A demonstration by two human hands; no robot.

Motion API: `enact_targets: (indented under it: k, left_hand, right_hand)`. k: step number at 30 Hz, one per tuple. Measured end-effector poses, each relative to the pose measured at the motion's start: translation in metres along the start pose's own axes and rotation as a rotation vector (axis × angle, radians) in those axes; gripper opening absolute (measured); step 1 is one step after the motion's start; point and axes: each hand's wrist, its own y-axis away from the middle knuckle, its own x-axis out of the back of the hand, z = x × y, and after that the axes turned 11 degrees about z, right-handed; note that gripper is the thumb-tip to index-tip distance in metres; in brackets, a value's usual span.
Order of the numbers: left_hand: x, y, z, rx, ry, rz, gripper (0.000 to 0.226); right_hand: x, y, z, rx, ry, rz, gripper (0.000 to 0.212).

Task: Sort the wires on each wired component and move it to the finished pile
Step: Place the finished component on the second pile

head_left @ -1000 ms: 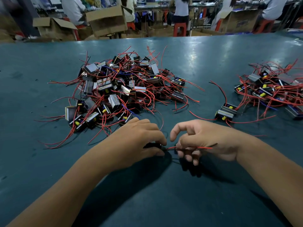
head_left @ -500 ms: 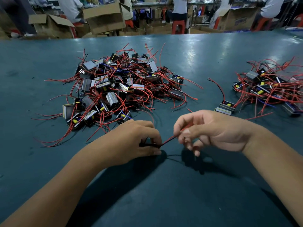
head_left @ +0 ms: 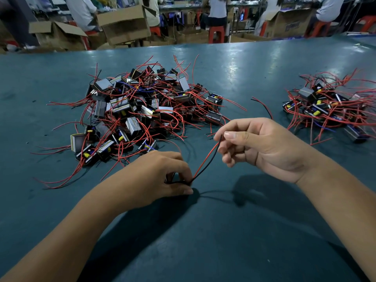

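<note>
My left hand [head_left: 162, 176] curls over a small black component [head_left: 173, 179] on the green table and hides most of it. A red and a black wire [head_left: 207, 159] run from it up and right to my right hand [head_left: 264, 145], which pinches their ends between thumb and forefinger above the table. A big heap of wired components [head_left: 142, 110] with tangled red wires lies beyond my left hand. A smaller pile of wired components [head_left: 329, 106] sits at the far right.
The green table [head_left: 203, 231] stretches to a far edge. Past it stand open cardboard boxes [head_left: 124, 23], red stools [head_left: 216, 33] and several seated people. One loose red and black wire [head_left: 262, 105] lies between the two piles.
My right hand has risen and drawn the two wires up and to the right, stretching them out from the component. My left hand has stayed over the component.
</note>
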Motion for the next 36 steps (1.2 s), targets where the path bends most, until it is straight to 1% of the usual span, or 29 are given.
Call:
enact_targets:
  k: [4,8,22,25,27,28,29,30,31,32,33,34,36]
  left_hand:
    - [0.001,0.000,0.001,0.001,-0.004,-0.001,0.019]
    - [0.001,0.000,0.000,0.002,0.002,-0.001,0.020]
    - [0.001,-0.001,0.001,0.014,-0.006,-0.005,0.021]
    - [0.003,0.001,0.000,0.024,-0.024,-0.044,0.021]
    - [0.005,0.003,-0.001,0.052,-0.052,-0.076,0.022]
    - [0.004,0.003,-0.001,0.079,-0.058,-0.042,0.022]
    - [0.004,0.003,-0.001,0.118,-0.055,0.034,0.022]
    - [0.003,0.002,0.000,0.168,-0.029,0.141,0.024]
    - [0.001,0.001,0.002,0.220,0.021,0.255,0.025]
    - [-0.001,0.000,0.005,0.256,0.083,0.353,0.025]
    - [-0.003,-0.001,0.008,0.268,0.131,0.425,0.025]
    - [-0.006,-0.002,0.012,0.255,0.150,0.469,0.025]
    - [-0.012,-0.003,0.019,0.206,0.154,0.493,0.022]
  right_hand:
    - [-0.002,-0.001,-0.002,-0.032,-0.039,-0.006,0.023]
    - [-0.002,-0.001,-0.002,-0.049,-0.042,0.013,0.020]
    - [0.000,-0.003,-0.002,-0.126,-0.130,-0.036,0.031]
    - [0.000,-0.004,-0.003,-0.144,-0.181,-0.010,0.031]
    - [-0.003,-0.005,-0.001,-0.148,-0.222,0.084,0.029]
    - [-0.006,-0.006,0.002,-0.141,-0.191,0.162,0.024]
    - [-0.009,-0.005,0.006,-0.126,-0.088,0.247,0.018]
    - [-0.013,-0.004,0.009,-0.103,0.078,0.312,0.013]
    - [-0.018,-0.002,0.013,-0.077,0.250,0.333,0.012]
    - [-0.024,0.001,0.018,-0.052,0.377,0.309,0.012]
    - [-0.031,0.004,0.022,-0.034,0.442,0.266,0.013]
    - [-0.038,0.007,0.025,-0.018,0.477,0.224,0.016]
    - [-0.048,0.011,0.030,0.023,0.546,0.194,0.028]
